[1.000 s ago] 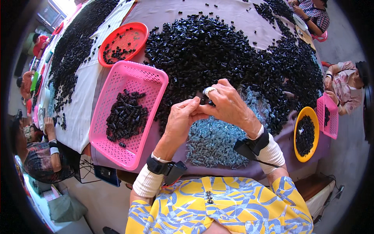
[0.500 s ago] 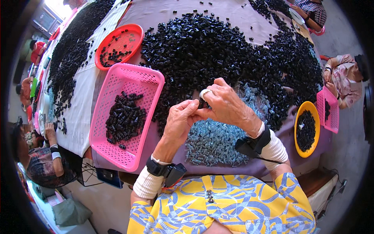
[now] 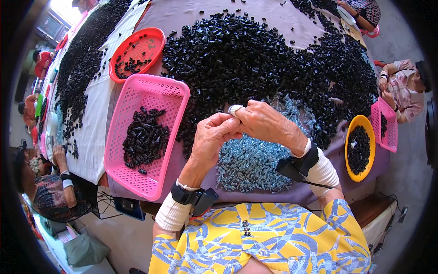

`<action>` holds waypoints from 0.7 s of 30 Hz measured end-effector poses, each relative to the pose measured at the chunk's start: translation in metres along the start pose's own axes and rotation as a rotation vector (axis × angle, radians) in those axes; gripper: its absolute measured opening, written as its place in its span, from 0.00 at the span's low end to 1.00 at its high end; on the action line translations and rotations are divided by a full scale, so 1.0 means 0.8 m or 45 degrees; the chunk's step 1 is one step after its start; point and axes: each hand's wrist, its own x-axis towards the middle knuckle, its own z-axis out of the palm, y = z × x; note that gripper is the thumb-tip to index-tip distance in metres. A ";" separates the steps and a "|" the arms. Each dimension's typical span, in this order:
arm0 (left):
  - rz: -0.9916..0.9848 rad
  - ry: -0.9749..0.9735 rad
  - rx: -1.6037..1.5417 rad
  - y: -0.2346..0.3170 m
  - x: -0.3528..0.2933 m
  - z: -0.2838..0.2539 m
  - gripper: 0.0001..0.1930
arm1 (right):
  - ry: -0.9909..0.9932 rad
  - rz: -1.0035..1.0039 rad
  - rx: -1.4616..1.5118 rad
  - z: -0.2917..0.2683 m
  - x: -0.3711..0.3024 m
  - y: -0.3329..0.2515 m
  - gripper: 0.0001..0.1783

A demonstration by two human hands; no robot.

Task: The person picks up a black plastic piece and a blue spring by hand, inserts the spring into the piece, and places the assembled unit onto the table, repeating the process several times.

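Note:
My left hand (image 3: 213,137) and my right hand (image 3: 265,121) meet fingertip to fingertip above the table. Both are closed in a pinch, and whatever lies between the fingers is hidden. A white wrap (image 3: 235,109) circles one finger of the right hand. Below and behind the hands lies a heap of small silvery-blue coil springs (image 3: 253,169). Beyond it spreads a big pile of small black plastic parts (image 3: 228,59). Left of my left hand stands a pink perforated basket (image 3: 171,150), holding a cluster of black pieces (image 3: 146,137).
A red tray (image 3: 153,45) with scattered black bits sits behind the basket. To the right are a yellow bowl (image 3: 372,150) of dark pieces and a smaller pink basket (image 3: 388,141). Other people sit at the right (image 3: 404,86) and left (image 3: 50,192). Purple cloth (image 3: 200,180) covers the table.
My right hand has lowered slightly and its fingers have drawn in against the left fingertips. The left hand stays nearly in place. The baskets and piles look the same.

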 end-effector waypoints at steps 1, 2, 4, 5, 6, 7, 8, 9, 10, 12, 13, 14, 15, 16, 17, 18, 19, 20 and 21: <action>0.000 0.000 0.000 0.000 0.000 0.001 0.11 | 0.000 0.000 0.000 -0.001 0.001 0.000 0.09; -0.014 0.008 0.002 0.000 0.001 0.003 0.11 | -0.022 0.018 0.059 -0.003 0.002 -0.002 0.09; -0.028 0.018 0.003 0.000 0.002 0.004 0.10 | -0.046 0.034 0.118 -0.006 0.005 -0.003 0.09; -0.006 0.020 0.041 -0.001 0.002 0.003 0.10 | -0.089 0.071 0.211 -0.007 0.007 -0.003 0.11; 0.015 0.019 0.077 -0.001 0.003 0.004 0.10 | -0.133 0.112 0.301 -0.008 0.007 -0.003 0.13; 0.015 0.017 0.075 -0.001 0.003 0.004 0.10 | -0.134 0.113 0.299 -0.010 0.007 -0.002 0.13; 0.008 0.024 0.040 -0.001 0.004 0.005 0.10 | -0.078 0.100 0.379 -0.011 0.007 -0.001 0.16; 0.006 0.041 0.004 0.000 0.003 0.003 0.09 | -0.025 0.076 0.463 -0.011 0.009 0.000 0.20; 0.010 0.049 0.002 0.000 0.003 0.004 0.09 | -0.030 0.068 0.466 -0.014 0.009 -0.001 0.20; 0.088 0.037 -0.317 0.000 0.003 0.007 0.08 | 0.033 0.248 0.557 -0.026 0.005 -0.003 0.24; 0.089 0.035 -0.355 0.000 0.004 0.005 0.08 | 0.073 0.270 0.495 -0.024 0.000 0.002 0.20; 0.092 0.038 -0.357 -0.001 0.004 0.003 0.08 | 0.070 0.267 0.495 -0.023 0.000 0.002 0.20; 0.095 0.028 -0.376 -0.002 0.004 0.002 0.08 | 0.163 0.206 0.449 -0.022 -0.001 0.001 0.17; 0.098 0.019 -0.394 -0.003 0.004 0.002 0.08 | 0.256 0.144 0.402 -0.021 -0.002 0.001 0.15; 0.099 0.018 -0.394 -0.003 0.003 0.002 0.08 | 0.257 0.144 0.401 -0.019 -0.002 0.002 0.15; 0.109 0.012 -0.392 -0.002 0.003 0.002 0.07 | 0.278 0.116 0.391 -0.016 0.000 0.003 0.13; 0.119 0.006 -0.389 -0.002 0.002 0.003 0.07 | 0.299 0.087 0.382 -0.015 0.001 0.004 0.12; 0.121 0.005 -0.387 -0.001 0.001 0.003 0.07 | 0.301 0.085 0.381 -0.017 0.002 0.005 0.12; 0.067 -0.014 -0.341 0.000 0.000 0.002 0.07 | 0.277 0.050 0.391 -0.019 0.002 0.007 0.11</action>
